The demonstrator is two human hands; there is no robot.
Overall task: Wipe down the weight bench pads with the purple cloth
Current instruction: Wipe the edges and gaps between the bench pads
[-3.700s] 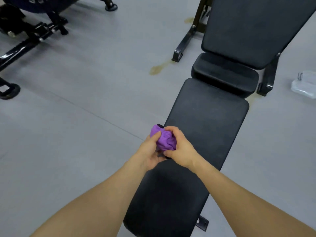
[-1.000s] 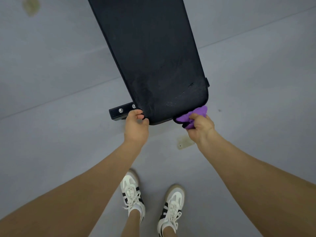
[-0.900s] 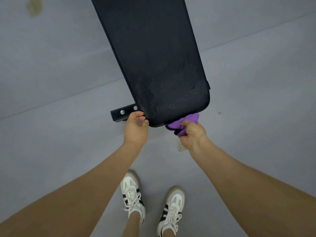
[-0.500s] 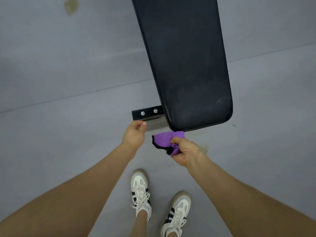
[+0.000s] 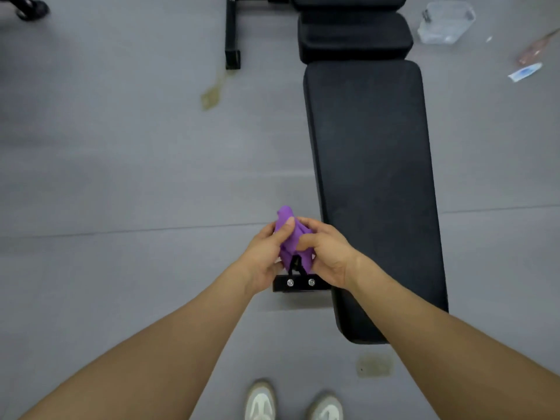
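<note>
Both hands, L (image 5: 263, 258) + R (image 5: 325, 253), now grip purple cloth (image 5: 291, 241) off long pad (image 5: 372, 189) at 9 o'clock; near-edge wipe done, prob. refolding.

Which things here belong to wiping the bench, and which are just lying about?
Job:
- crumpled purple cloth, held by left hand and right hand
- long black padded bench pad
- short black seat pad

Lying about:
- clear plastic container
- blue-and-white packet
- yellowish floor stain
</note>
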